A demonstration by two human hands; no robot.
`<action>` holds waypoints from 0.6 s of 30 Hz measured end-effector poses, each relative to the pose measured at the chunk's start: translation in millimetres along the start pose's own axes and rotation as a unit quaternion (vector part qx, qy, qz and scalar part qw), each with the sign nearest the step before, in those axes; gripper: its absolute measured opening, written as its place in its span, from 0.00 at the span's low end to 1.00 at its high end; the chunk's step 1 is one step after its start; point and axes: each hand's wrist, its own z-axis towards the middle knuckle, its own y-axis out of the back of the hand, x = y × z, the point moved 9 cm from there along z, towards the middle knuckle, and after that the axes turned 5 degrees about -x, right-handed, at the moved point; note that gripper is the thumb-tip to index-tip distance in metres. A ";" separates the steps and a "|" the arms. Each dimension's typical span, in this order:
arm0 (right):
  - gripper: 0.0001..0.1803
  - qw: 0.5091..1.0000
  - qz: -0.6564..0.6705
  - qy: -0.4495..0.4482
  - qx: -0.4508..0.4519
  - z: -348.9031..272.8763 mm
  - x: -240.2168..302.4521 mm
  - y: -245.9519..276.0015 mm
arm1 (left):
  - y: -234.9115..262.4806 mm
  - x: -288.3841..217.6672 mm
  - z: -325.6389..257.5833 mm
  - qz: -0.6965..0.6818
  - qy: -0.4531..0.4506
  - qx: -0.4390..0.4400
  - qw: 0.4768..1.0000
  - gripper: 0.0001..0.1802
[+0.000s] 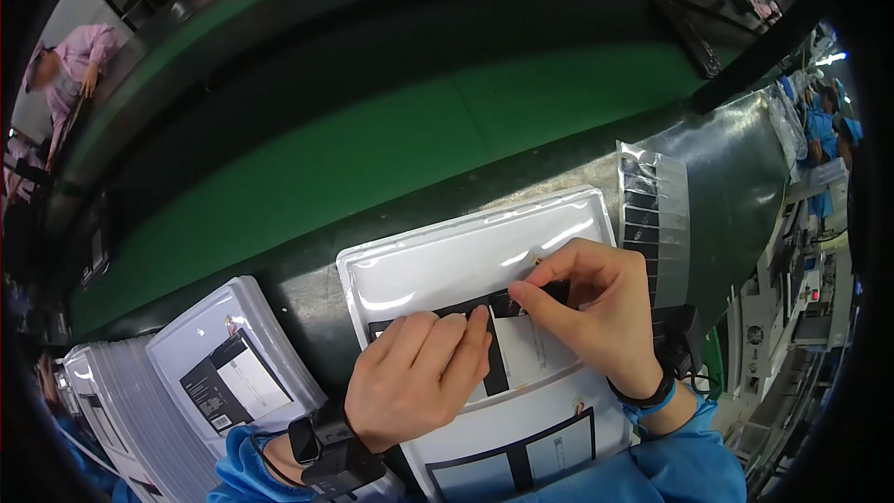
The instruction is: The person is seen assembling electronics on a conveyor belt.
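Observation:
A white plastic tray point(475, 247) lies before me, with a flat black-and-white battery-like pack point(526, 354) in it. My left hand point(414, 377) rests on the left part of this pack, fingers curled together and fingertips at its black upper edge; what sits under them is hidden. With thumb and index finger, my right hand point(596, 307) pinches a small black strip point(556, 292) at the pack's upper edge. A short wire end shows just above those fingers. Nearer to me is a second similar pack point(507, 456) in a white tray, partly covered by my sleeve.
Stacked white trays point(112, 401) stand at the left, the front one holding another pack point(233, 382). A clear sheet of black stickers point(652, 214) lies beyond my right hand. A green belt point(391, 158) runs past the table; people in pink sit across it. Equipment lines the right.

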 end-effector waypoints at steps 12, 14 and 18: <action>0.08 1.000 -0.009 0.001 -0.014 0.0 1.3 1.5 | 0.5 -0.1 2.0 -0.002 0.004 -0.011 1.000 0.16; 0.08 1.000 -0.010 0.001 -0.013 0.0 0.7 1.6 | 0.2 -0.4 1.8 -0.004 0.005 -0.009 1.000 0.16; 0.08 1.000 -0.011 0.002 -0.014 -0.8 0.4 1.8 | 0.6 -0.4 1.4 -0.003 0.005 -0.006 1.000 0.17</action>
